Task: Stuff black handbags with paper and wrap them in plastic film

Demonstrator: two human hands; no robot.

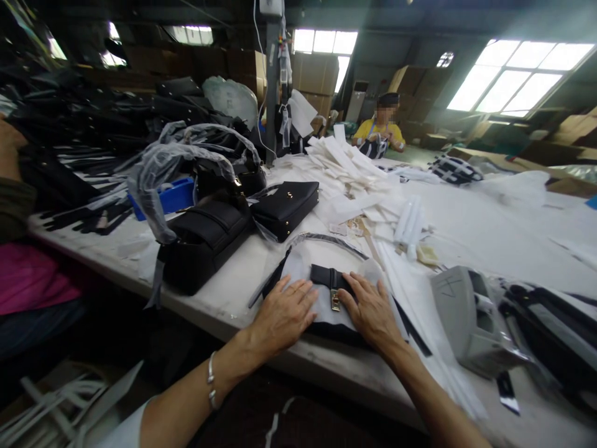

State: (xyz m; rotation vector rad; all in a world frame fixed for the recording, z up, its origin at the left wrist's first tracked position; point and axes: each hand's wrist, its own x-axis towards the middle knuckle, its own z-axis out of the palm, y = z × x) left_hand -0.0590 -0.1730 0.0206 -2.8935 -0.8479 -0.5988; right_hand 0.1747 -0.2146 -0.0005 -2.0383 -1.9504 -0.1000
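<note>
A black handbag (pixel 321 274) lies flat before me at the table's front edge, with white tissue paper (pixel 323 309) spread over its front. Its strap and gold clasp (pixel 335 300) stay uncovered in the middle. My left hand (pixel 286 309) rests flat on the paper at the bag's left side, fingers stretched out. On the right side, my right hand (pixel 368 306) lies with spread fingers, its tips next to the strap and clasp. The bag's handle (pixel 333 238), in clear wrap, arches away behind both hands.
Black handbags (pixel 205 242) with wrapped handles stand to the left, near a blue box (pixel 170 198). White paper strips (pixel 345 165) are heaped behind. A grey tape dispenser (pixel 471 317) sits at right. A person in yellow (pixel 380 130) works across the table; another person's sleeve (pixel 16 208) shows at left.
</note>
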